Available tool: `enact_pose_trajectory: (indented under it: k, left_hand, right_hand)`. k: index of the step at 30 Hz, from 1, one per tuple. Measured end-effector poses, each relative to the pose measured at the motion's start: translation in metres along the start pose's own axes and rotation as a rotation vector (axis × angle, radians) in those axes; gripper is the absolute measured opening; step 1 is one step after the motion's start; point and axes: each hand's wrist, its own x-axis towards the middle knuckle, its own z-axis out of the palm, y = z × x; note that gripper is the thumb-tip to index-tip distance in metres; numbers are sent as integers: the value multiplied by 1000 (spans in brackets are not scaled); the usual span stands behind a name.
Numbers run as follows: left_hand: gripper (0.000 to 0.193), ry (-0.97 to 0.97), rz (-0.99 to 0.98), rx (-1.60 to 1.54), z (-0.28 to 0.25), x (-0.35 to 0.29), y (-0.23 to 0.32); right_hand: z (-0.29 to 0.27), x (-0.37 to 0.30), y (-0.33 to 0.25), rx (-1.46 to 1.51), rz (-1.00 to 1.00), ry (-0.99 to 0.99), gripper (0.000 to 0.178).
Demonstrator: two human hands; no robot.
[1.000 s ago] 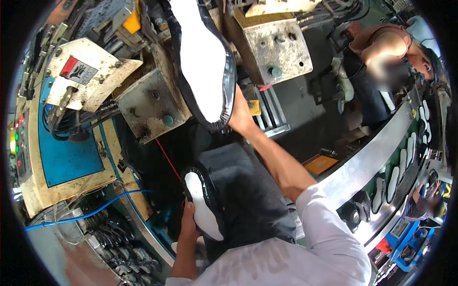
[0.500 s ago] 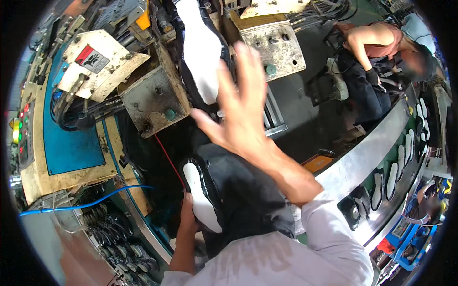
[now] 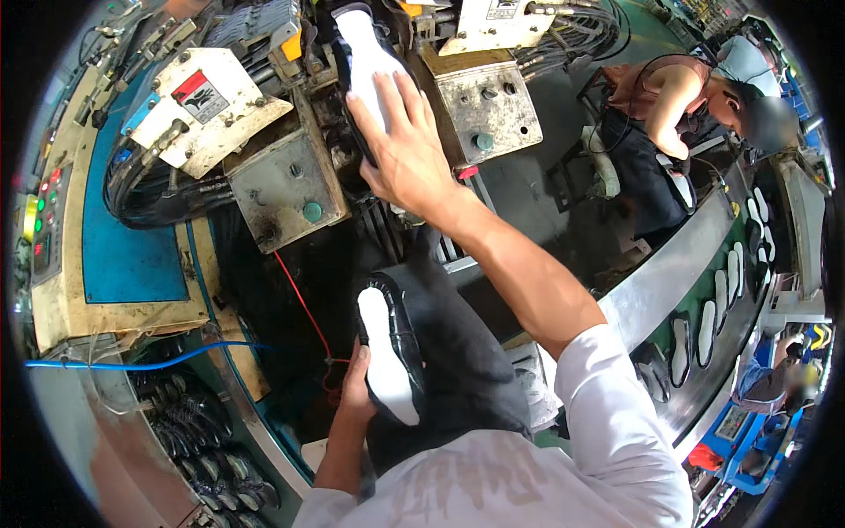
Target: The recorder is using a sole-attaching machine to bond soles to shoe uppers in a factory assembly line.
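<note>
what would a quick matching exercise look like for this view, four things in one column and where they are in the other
1. left hand
2. right hand
3. blue hose
4. row of shoes

A. at the picture's right side
B. over the upper shoe
C. across the picture's left side
D. holding the lower shoe

Pairs: 1-D, 2-B, 3-C, 4-A

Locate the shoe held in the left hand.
Head view, below centre and slightly left: the shoe is in the left hand, white side toward the camera, by the dark trousers.
</note>
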Motion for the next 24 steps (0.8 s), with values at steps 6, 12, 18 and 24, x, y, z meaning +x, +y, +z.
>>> enact_pose_trajectory:
  k: [6,12,18,24]
  left_hand:
    - [72,28,94,83,24,23,8]
    - [79,13,174,195,46,52,45]
    - [81,-74,238,271,46,70,57]
    - [95,-180,-132,-157,52,60,55]
  right_hand:
    - [35,66,29,-147,-7,24,88]
    - [39,93,47,13,28,-213,86]
    - [29,99,55,183,109,-462,83]
    - [11,98,66,322,136,-651,81]
